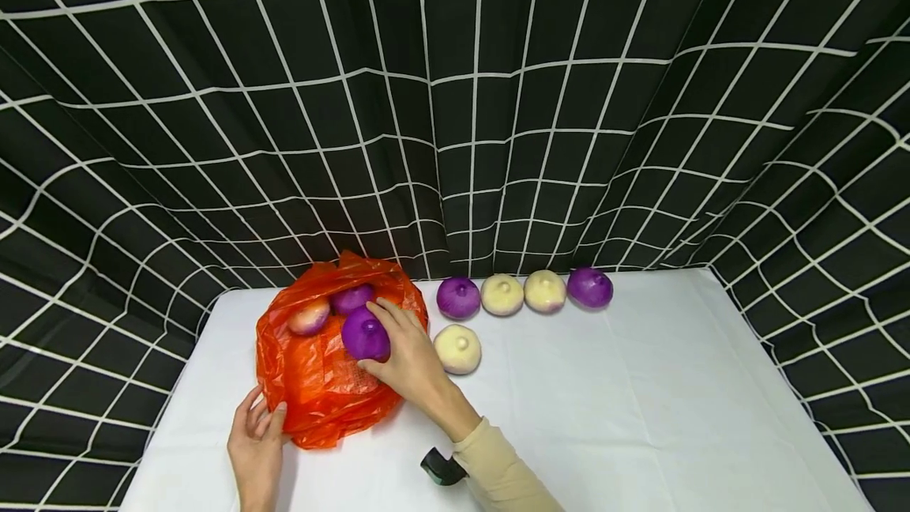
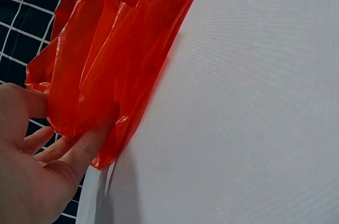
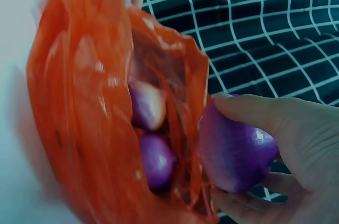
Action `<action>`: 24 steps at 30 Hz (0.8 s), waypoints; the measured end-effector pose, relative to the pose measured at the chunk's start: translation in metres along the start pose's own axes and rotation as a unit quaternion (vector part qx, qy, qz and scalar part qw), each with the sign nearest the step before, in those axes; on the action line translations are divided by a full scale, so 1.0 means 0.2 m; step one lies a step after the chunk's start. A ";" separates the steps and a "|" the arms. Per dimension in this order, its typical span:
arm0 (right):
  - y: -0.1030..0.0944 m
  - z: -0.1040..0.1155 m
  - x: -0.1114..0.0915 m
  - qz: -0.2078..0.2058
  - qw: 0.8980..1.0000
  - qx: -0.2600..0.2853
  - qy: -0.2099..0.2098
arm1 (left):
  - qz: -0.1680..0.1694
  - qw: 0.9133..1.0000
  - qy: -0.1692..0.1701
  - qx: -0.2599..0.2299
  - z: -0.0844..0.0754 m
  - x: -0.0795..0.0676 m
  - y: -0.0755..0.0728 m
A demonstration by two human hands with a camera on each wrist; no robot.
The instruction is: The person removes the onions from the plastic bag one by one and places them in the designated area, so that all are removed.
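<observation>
Gripped purple onion point(image 1: 364, 335) in right hand point(image 1: 408, 358), pinched red bag point(image 1: 287, 374) in left hand point(image 1: 257, 445), had pale onion point(image 1: 458, 350) beside right hand

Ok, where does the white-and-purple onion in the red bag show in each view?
Head: white-and-purple onion, left of centre, inside the red bag.
Left wrist: not visible.
Right wrist: just left of centre, above a purple onion.
Shared landmark: the red bag.
</observation>
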State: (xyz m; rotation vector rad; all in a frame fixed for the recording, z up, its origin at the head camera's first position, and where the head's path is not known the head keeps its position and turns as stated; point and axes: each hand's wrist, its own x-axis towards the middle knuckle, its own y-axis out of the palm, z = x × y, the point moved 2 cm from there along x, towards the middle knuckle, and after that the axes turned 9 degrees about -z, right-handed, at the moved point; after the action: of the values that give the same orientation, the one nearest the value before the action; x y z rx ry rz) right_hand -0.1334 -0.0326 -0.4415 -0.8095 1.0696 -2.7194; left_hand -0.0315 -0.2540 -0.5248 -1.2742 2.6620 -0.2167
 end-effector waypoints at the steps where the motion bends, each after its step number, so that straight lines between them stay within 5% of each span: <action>1: -0.01 -0.01 0.00 0.000 1.000 0.002 0.004 | -0.002 1.000 0.003 0.001 0.00 0.00 0.00; 8: -0.14 -0.12 -0.01 -0.031 0.999 0.011 0.034 | -0.001 0.999 0.019 0.025 -0.01 0.00 -0.01; 24: -0.36 -0.37 -0.06 -0.083 0.994 0.002 0.069 | 0.008 1.000 -0.003 -0.012 0.00 0.01 -0.01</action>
State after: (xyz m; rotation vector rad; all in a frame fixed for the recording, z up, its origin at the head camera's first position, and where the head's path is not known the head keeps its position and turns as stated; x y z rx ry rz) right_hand -0.1547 0.0686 -0.4447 -0.7501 1.0655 -2.9537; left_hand -0.0310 -0.2563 -0.5242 -1.2585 2.6768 -0.1777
